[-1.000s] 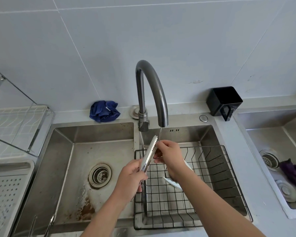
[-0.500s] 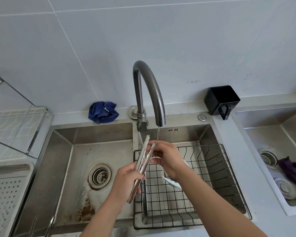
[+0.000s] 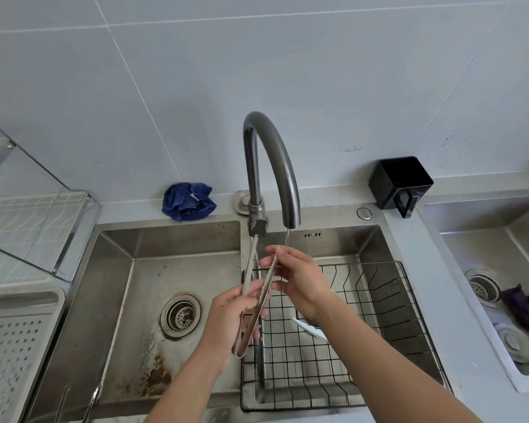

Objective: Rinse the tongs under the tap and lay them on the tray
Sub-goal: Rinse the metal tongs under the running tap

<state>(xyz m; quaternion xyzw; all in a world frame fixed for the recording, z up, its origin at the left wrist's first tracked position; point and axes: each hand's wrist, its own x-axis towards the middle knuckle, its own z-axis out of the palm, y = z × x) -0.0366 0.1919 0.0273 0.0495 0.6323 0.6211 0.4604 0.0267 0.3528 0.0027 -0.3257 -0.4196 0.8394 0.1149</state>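
Metal tongs stand nearly upright over the divider between the two sink basins, their two arms spread apart in a V. My left hand grips them near the hinged lower end. My right hand pinches the right arm near its toothed tip. A thin stream of water runs from the dark curved tap onto the fingers of my right hand. The perforated grey tray lies at the far left edge.
A black wire rack fills the right basin with a white item under my right arm. The left basin has a drain and rust stains. A blue cloth and black cup sit on the back ledge. Another sink is at far right.
The tongs' arms have spread apart from shut to a V. My right hand has pulled the right arm toward the water stream, while my left hand has slid lower.
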